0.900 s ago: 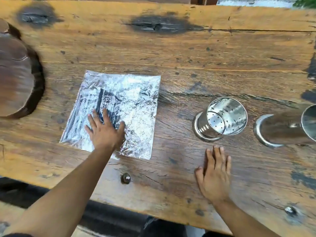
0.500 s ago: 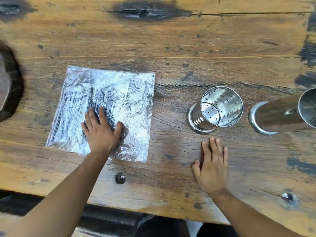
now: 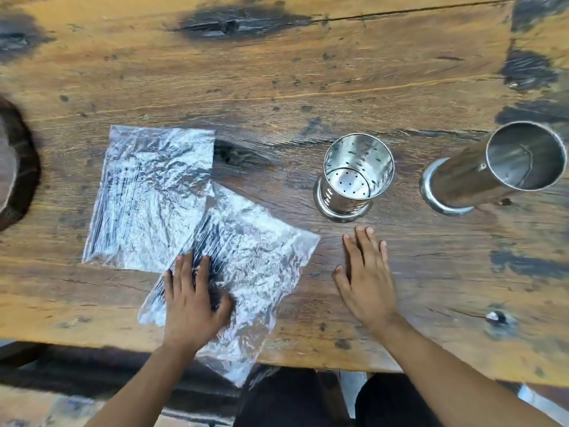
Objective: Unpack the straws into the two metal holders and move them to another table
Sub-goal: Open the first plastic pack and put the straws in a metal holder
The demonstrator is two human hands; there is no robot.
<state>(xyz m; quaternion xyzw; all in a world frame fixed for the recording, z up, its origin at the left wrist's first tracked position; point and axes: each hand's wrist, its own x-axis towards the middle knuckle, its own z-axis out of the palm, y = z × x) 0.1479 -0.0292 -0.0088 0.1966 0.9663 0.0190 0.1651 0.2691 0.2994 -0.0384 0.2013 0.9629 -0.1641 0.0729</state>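
Two clear crinkled plastic packs of black straws lie on the wooden table (image 3: 277,72). One pack (image 3: 147,195) sits flat at the left. The other pack (image 3: 255,266) is skewed, overlaps the first one's corner and hangs over the table's near edge. My left hand (image 3: 192,298) presses flat on this skewed pack, fingers spread. My right hand (image 3: 366,278) rests flat on the bare wood, holding nothing. A short perforated metal holder (image 3: 354,177) stands upright just beyond my right hand. A taller plain metal holder (image 3: 492,167) stands to its right. Both holders are empty.
A dark round wooden slab (image 3: 15,167) is at the table's left edge. A metal bolt head (image 3: 495,317) sticks up near the front right. My dark-trousered legs (image 3: 308,399) are below the table's near edge.
A second straw pack has slid off the first toward me and to the right under my left hand, turning askew. My right hand stays flat on the table. The camera has tilted down.
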